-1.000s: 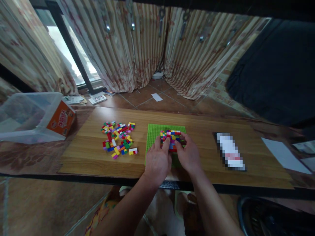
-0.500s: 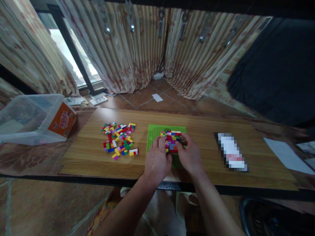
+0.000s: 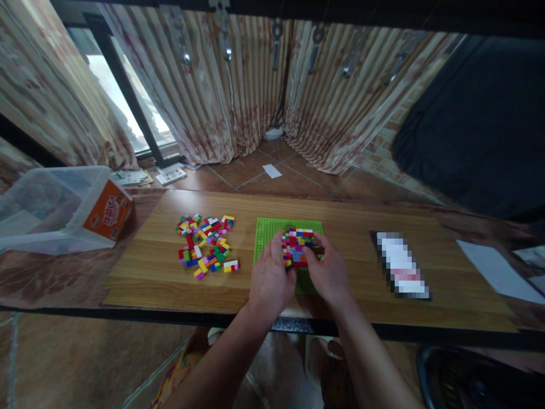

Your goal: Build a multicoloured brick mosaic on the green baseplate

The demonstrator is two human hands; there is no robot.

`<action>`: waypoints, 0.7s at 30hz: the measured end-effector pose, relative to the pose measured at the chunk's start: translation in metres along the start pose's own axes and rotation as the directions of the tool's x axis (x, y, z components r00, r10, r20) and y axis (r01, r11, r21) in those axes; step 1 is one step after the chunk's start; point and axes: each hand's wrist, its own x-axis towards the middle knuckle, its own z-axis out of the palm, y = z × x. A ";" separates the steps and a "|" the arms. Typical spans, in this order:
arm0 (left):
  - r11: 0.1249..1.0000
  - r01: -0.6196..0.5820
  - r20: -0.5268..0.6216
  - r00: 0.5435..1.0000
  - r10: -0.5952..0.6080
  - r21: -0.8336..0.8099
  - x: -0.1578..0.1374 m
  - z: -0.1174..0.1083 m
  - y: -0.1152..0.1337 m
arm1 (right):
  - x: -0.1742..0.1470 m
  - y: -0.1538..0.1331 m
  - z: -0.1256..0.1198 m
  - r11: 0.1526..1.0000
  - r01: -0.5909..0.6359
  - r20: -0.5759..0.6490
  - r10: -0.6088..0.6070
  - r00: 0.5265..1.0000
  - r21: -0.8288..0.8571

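Note:
A multicoloured block of joined toy bricks [image 3: 298, 248] sits over the green studded baseplate [image 3: 265, 227]. Along its left side lie the fingers of my left hand [image 3: 272, 275], held close together, with the thumb near the front corner. My right hand [image 3: 330, 270] grips the right side, its thumb on the near face and its fingers curled round the far right edge. My fingers hide both sides of the block, and I cannot tell whether it is pressed onto the plate. Left of the plate lies a pile of loose bricks [image 3: 208, 244] in many colours.
The wooden board [image 3: 145, 267] carries all this near the table's front edge. On its right rests a blurred-out phone-like object [image 3: 402, 264], with white paper [image 3: 498, 267] beyond. A clear plastic bin [image 3: 55, 210] with an orange label stands far left. Striped curtains [image 3: 238, 85] hang behind.
My left fingers have shifted slightly left and straightened along the block's side, baring more of its top left. My right hand keeps nearly the same hold.

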 end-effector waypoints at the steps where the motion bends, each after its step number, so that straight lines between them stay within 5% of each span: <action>1: 1.000 -0.001 -0.001 1.000 0.001 -0.005 0.000 0.000 0.000 | 0.000 0.000 0.000 1.000 0.001 -0.002 -0.001 1.000 -0.002; 21: 0.999 0.045 0.026 0.999 -0.045 -0.007 0.000 -0.001 0.002 | -0.001 0.001 -0.001 1.000 -0.003 0.006 0.003 1.000 -0.014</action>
